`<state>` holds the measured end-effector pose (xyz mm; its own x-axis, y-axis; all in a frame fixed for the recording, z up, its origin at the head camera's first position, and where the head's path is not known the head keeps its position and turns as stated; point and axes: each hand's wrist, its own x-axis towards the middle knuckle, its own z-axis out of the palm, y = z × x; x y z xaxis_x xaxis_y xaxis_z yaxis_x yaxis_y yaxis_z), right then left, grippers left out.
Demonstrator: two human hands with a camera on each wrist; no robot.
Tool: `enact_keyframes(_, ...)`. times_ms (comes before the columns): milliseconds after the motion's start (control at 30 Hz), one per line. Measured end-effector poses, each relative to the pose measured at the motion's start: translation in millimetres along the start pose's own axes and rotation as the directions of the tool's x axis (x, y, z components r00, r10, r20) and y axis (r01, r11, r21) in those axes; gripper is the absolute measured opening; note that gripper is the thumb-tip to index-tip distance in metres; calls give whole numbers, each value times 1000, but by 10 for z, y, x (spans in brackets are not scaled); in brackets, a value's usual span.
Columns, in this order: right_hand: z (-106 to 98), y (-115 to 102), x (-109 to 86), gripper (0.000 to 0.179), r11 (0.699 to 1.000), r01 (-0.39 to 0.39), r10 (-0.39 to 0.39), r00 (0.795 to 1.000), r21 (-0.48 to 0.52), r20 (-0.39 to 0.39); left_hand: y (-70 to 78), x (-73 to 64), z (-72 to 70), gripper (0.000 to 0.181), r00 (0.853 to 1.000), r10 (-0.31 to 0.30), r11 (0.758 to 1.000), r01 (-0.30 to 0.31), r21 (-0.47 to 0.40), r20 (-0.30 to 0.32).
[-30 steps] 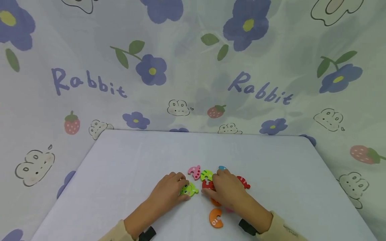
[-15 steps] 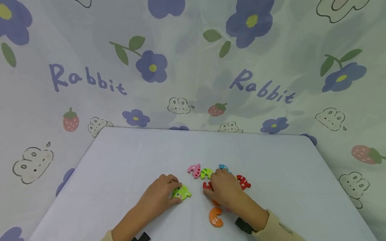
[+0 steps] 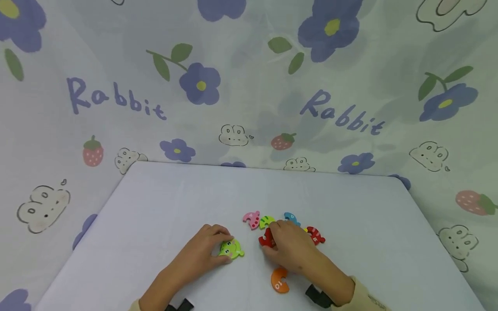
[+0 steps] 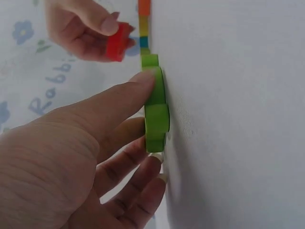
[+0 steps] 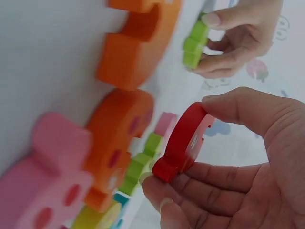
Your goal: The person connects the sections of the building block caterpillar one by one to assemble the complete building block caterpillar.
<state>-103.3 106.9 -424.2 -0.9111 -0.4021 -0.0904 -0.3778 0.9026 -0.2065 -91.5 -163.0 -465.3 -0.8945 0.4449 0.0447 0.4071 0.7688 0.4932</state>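
Observation:
My left hand (image 3: 200, 250) pinches a green puzzle piece with a smiling face (image 3: 232, 249) between thumb and fingers, left of the other pieces. In the left wrist view this green piece (image 4: 156, 102) lies close along the white tabletop. My right hand (image 3: 295, 247) grips a curved red puzzle piece (image 3: 266, 239) with a knob and a notch. The right wrist view shows the red piece (image 5: 183, 138) raised off the table, thumb at one end and fingers at the other. The right hand hides part of the pieces beneath it in the head view.
An orange piece marked 10 (image 3: 279, 280) lies nearest the person. Beyond the right hand are a pink piece (image 3: 252, 219), a striped lime piece (image 3: 266, 221), a blue piece (image 3: 292, 217) and a striped red piece (image 3: 315, 235). A dotted orange piece (image 5: 119, 124) sits below that hand.
My left hand has drawn the green face piece leftward, away from the group. The red piece in my right hand has come up and shows more clearly; that hand has barely shifted.

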Motion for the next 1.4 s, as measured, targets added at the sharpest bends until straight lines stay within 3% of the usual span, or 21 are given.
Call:
enact_keyframes(333,-106,-166,8,61,995,90,-91,996,30,11,-83,-42,-47,48,1000,-5,1000,5,-15,-2)
enact_keyframes(500,-36,-283,46,61,989,144,-145,989,24,28,-115,-54,-61,47,1000,-10,999,10,-31,-5)
enact_keyframes(767,114,-466,180,57,986,163,-167,981,43,101,-113,-58,-92,46,1000,11,998,-12,-66,-7)
enact_keyframes(1000,160,-522,233,52,981,195,-196,973,16,125,-128,-60,-98,44,1000,-8,998,8,-63,0)
enact_keyframes(1267,158,-586,227,44,943,295,-286,955,-150,84,-152,-62,-87,43,1000,23,997,-24,-73,-15)
enact_keyframes(1400,173,-603,235,39,936,301,-291,954,-186,77,-146,-52,-87,44,999,49,996,-50,-74,-20)
